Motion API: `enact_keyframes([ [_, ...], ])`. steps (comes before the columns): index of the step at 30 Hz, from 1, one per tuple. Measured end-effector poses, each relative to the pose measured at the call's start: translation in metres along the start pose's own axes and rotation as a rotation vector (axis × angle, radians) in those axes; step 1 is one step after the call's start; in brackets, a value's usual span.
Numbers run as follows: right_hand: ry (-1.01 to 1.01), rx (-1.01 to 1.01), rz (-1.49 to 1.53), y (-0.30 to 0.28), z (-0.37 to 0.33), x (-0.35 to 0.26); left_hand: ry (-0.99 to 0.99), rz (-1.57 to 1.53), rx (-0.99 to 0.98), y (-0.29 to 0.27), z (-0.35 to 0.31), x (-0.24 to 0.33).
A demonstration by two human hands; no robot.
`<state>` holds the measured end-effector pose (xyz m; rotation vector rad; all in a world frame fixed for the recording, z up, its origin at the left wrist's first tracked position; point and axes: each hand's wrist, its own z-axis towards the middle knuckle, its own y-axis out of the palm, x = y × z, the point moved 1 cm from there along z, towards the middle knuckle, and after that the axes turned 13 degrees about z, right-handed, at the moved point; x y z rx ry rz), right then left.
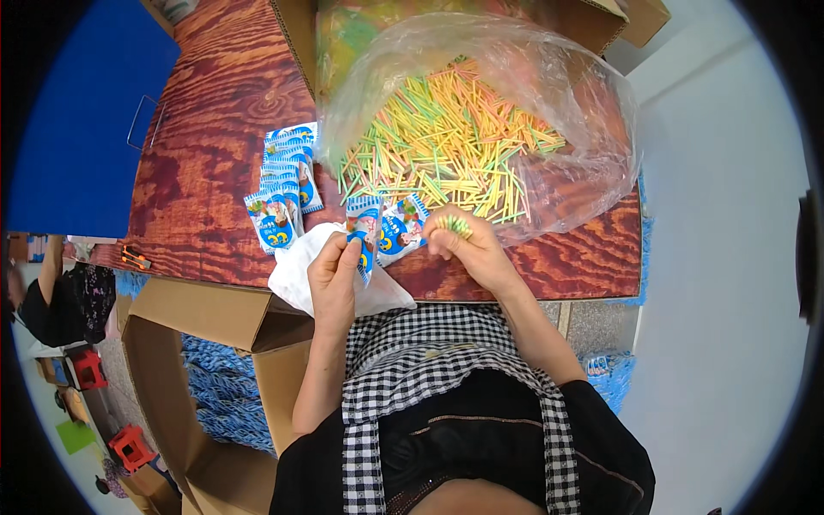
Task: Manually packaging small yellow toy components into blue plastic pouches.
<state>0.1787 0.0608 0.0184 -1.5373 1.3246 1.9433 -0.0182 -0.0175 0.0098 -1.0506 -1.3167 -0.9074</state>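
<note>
My left hand (pixel 331 279) is closed on a small blue-and-white packet (pixel 365 221), held upright between thumb and fingers. In my right hand (pixel 481 256), just to the right, the curled fingers grip a bundle of thin green and yellow sticks (pixel 452 226). Another printed packet (pixel 403 227) lies on the table between the hands. Beneath my left hand is a crumpled white bag (pixel 296 273). Beyond both hands spreads a pile of yellow, green and pink sticks (pixel 455 137). Several filled-looking packets (pixel 273 219) overlap in a stack to the left.
A clear plastic bag (pixel 601 163) lies open around the sticks, with a cardboard box (pixel 296 39) behind. Below the table's front edge, an open carton (pixel 202 302) stands beside blue stringy material (pixel 221 386). Another person (pixel 51 296) is at far left, near red stools (pixel 130 446).
</note>
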Motion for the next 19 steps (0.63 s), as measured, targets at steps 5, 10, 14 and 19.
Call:
enact_keyframes([
  [5,0.029,0.239,0.028,-0.020,0.010,0.000,-0.014,-0.001,0.003,0.003,0.002,0.001],
  [10,-0.088,0.336,-0.050,-0.043,0.021,-0.005,-0.034,-0.014,-0.024,0.005,0.003,0.001],
  [14,-0.198,0.337,-0.227,-0.053,0.021,-0.015,-0.021,-0.004,-0.035,0.009,0.001,0.000],
  [19,-0.228,0.373,-0.098,-0.056,0.020,-0.019,-0.008,0.014,-0.078,0.011,0.001,-0.012],
])
